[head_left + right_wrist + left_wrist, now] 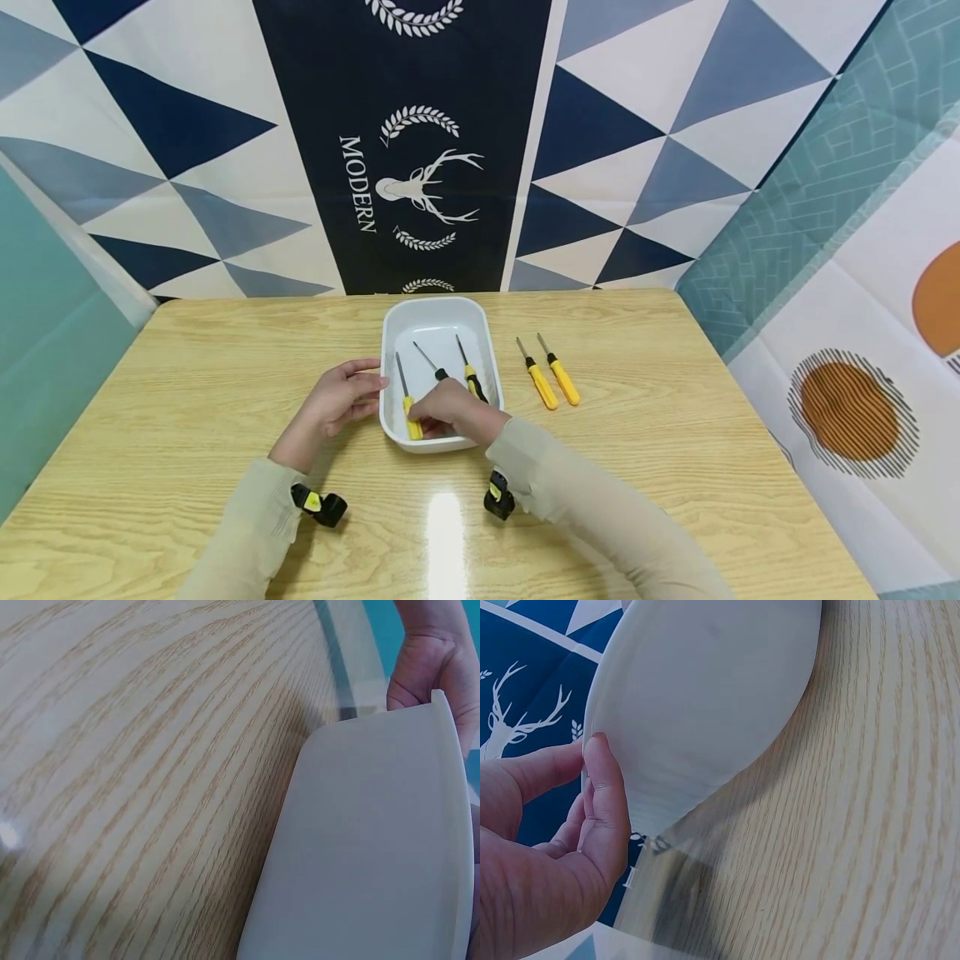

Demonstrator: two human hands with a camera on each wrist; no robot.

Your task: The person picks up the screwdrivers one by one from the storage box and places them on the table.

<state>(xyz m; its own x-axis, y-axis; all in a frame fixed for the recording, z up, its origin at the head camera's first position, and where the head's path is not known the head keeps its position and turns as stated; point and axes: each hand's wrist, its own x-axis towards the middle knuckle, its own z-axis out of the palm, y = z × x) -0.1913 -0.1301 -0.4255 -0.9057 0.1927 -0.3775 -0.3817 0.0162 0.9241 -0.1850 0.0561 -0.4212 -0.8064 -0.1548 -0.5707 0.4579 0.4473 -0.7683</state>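
Note:
A white plastic tray [437, 308] stands on the wooden table with several screwdrivers lying in it. My left hand [347, 398] pinches the tray's left rim, one finger lying along the outer wall [705, 697]. Reaching in over the near right side, my right hand [450, 410] pinches the yellow handle of the leftmost screwdriver [410, 408]. Under that hand runs a second screwdriver [441, 374], its handle mostly hidden. A yellow-and-black screwdriver [472, 377] lies at the tray's right. From the right wrist, the tray's wall hides my right fingers.
Two yellow-handled screwdrivers, one to the left [537, 379] and one to the right [560, 376], lie side by side on the table [645, 467] right of the tray. Patterned cloth [420, 192] hangs behind the table's far edge.

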